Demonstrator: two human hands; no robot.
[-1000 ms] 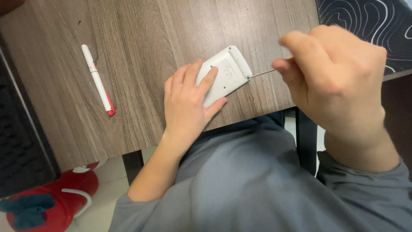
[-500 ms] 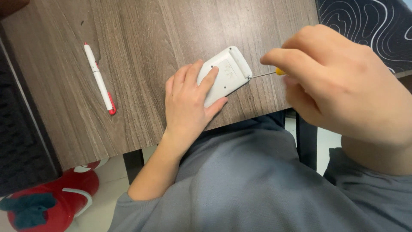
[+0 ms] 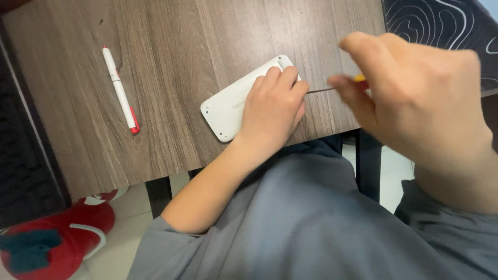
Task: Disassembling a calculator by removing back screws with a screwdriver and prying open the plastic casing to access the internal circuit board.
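A flat white plastic device [image 3: 228, 106] with rounded corners lies face down near the front edge of the wooden table [image 3: 181, 52]. My left hand [image 3: 272, 106] presses flat on its right half, covering it. My right hand [image 3: 415, 103] is closed around a small screwdriver [image 3: 332, 88] with a yellow handle and a thin metal shaft. The shaft points left, and its tip meets the device's right end just by my left fingertips.
A white pen with a red cap [image 3: 120, 91] lies at the left of the table. A dark mat with white wavy lines [image 3: 441, 26] covers the far right. Under the table's left side sits a red shoe [image 3: 62, 241]. My grey shirt fills the foreground.
My left hand has slid to the right end of the device, baring its left half. My right hand with the screwdriver has stayed at the device's right end.
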